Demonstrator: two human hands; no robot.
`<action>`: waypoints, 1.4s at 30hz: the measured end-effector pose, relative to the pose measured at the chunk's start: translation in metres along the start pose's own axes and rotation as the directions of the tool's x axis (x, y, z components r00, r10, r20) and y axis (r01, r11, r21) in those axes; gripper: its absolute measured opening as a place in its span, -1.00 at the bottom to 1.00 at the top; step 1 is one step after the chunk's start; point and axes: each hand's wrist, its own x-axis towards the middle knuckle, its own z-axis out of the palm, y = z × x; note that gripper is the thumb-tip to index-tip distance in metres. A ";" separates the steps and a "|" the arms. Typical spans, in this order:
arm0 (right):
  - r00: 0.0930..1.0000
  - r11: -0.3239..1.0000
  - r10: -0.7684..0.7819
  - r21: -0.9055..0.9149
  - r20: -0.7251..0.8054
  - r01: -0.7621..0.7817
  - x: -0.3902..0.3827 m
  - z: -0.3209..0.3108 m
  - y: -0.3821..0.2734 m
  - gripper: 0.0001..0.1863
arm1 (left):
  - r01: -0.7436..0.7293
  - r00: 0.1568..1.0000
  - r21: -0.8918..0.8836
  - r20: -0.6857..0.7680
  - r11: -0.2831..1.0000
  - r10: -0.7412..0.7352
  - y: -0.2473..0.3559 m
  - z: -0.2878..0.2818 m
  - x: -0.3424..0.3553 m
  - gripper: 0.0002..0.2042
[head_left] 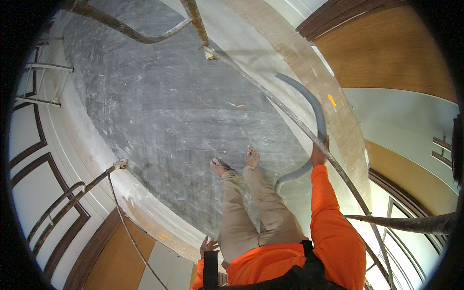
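Right of centre, the right hand [318,157] had its fingers wrapped around a bent grey tube [316,107], gripped partway along. One stretch curved up toward the top of the frame, the other down beside the trouser legs [263,208]. A long diagonal pole [290,113] crossed the hand; could not tell whether the fingers touched it too. Left hand [208,245], bottom centre-left: fingers loosely spread, nothing seen in them. Feet [251,157] stood on the scuffed grey floor [159,130]; scaffold framing [121,28] at upper left. Progress, my judgement: tube taken in hand, not yet let go; neither end seemed joined to anything. How much handling remained, could not tell.
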 end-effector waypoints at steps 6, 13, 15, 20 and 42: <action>0.990 0.975 0.138 -0.180 0.023 -0.131 -0.026 -0.058 0.092 -0.22 | -0.021 1.000 0.061 -0.006 0.998 0.021 0.020 0.010 -0.002 -0.07; 0.960 0.976 0.217 0.023 -0.179 -0.216 -0.022 -0.075 0.088 -0.19 | -0.023 0.999 0.048 -0.043 0.999 0.025 0.029 0.011 -0.009 -0.09; 0.958 0.978 0.195 0.116 -0.209 -0.174 -0.003 -0.071 0.072 -0.21 | -0.030 0.999 0.036 -0.044 0.999 0.032 0.027 0.008 -0.007 -0.10; 0.959 0.984 0.093 0.174 -0.267 -0.047 0.056 -0.036 0.029 -0.24 | 0.002 0.999 0.036 -0.050 0.999 0.000 0.012 -0.004 0.001 -0.11; 0.960 0.988 0.148 -0.010 -0.239 -0.155 0.075 -0.031 0.050 -0.26 | -0.055 0.998 0.018 -0.016 0.998 0.056 0.030 0.001 0.016 -0.11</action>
